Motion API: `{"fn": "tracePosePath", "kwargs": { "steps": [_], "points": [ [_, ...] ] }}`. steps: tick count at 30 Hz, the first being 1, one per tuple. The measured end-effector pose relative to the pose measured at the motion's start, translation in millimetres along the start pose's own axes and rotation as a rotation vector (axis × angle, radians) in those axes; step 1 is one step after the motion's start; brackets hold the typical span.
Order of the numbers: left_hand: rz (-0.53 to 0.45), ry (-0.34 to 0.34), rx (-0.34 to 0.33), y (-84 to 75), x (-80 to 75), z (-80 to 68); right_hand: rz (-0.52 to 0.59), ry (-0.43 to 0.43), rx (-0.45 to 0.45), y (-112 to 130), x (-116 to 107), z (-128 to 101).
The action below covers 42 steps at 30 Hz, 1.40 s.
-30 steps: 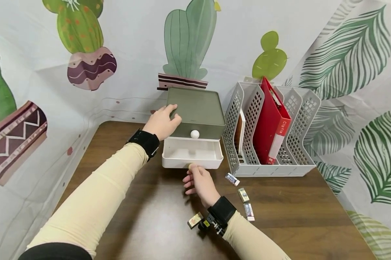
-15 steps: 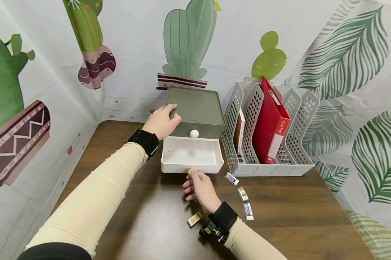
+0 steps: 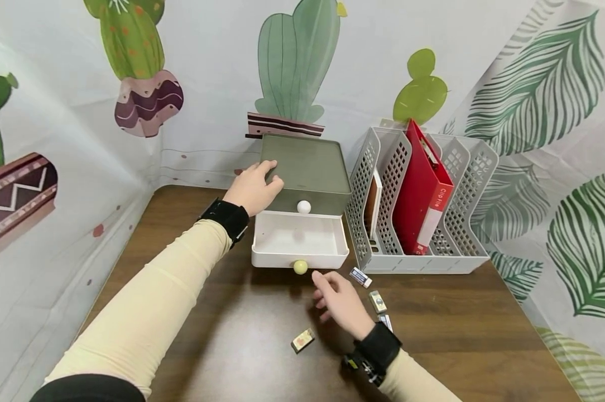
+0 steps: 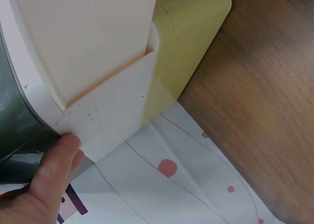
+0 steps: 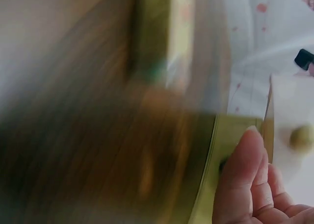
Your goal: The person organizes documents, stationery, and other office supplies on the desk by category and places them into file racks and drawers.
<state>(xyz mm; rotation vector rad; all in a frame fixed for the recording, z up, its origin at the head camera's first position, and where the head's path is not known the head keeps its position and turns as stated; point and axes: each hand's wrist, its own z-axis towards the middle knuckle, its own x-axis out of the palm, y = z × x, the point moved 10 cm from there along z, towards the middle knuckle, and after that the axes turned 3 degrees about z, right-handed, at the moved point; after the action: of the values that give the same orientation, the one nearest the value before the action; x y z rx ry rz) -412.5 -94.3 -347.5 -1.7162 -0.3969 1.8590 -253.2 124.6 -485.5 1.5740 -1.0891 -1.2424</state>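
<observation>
A small desktop drawer box [image 3: 305,164] with a grey-green top stands at the back of the table. Its lower white drawer [image 3: 277,260] is pulled out, and no contents show inside. My left hand [image 3: 254,187] rests on the left edge of the box's top, fingers relaxed. In the left wrist view its fingers [image 4: 59,160] touch the box's side. Just right of and below the drawer's yellow-green knob [image 3: 299,267], my right hand [image 3: 344,301] is apart from it, loosely curled and holding nothing. Erasers lie around that hand, one being a yellowish wrapped eraser [image 3: 302,340].
A white knob [image 3: 304,207] marks the closed upper drawer. Right of the box stands a grey file rack [image 3: 423,263] with a red clip file [image 3: 423,195]. Beside the right hand lie a blue-and-white eraser [image 3: 360,277] and another wrapped eraser [image 3: 378,301].
The lower drawer has slid a little farther toward me. My right hand has let go of its knob and moved right and nearer. The left hand has stayed on the box.
</observation>
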Motion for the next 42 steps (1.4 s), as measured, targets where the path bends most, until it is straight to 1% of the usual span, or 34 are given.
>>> {"fn": "tracePosePath", "kwargs": {
  "steps": [3, 6, 9, 13, 17, 23, 26, 31, 37, 42],
  "points": [
    [0.000, 0.006, 0.000, -0.5, 1.5, 1.0, -0.192, -0.060, -0.034, -2, -30, -11],
    [-0.002, 0.008, -0.001, -0.2, 1.5, 1.4, -0.439, -0.129, -0.082, -2, -59, -21],
    [-0.005, 0.002, 0.000, 0.9, -0.4, 1.1, -0.644, -0.177, -0.114, -5, -82, -27],
    [-0.012, -0.006, 0.001, 2.3, -3.7, 0.6, -0.856, -0.213, -0.104, -16, -102, -34],
    [-0.013, -0.010, 0.000, 3.4, -5.1, 0.6, -0.993, -0.233, -0.088, -28, -110, -40],
    [-0.011, -0.009, -0.003, 4.1, -2.3, 2.5, -1.051, -0.235, -0.076, -41, -109, -44],
    [-0.009, -0.009, -0.002, 4.0, -0.5, 3.3, -1.066, -0.245, -0.068, -46, -108, -45],
    [-0.008, -0.007, -0.001, 3.9, 1.5, 4.0, -1.074, -0.268, -0.083, -50, -106, -46],
    [-0.010, -0.004, -0.001, 3.1, 2.7, 4.3, -1.079, -0.293, -0.090, -50, -104, -49],
    [-0.016, -0.002, -0.003, 2.6, 3.2, 2.8, -1.090, -0.334, -0.139, -48, -103, -52]
  ]
}}
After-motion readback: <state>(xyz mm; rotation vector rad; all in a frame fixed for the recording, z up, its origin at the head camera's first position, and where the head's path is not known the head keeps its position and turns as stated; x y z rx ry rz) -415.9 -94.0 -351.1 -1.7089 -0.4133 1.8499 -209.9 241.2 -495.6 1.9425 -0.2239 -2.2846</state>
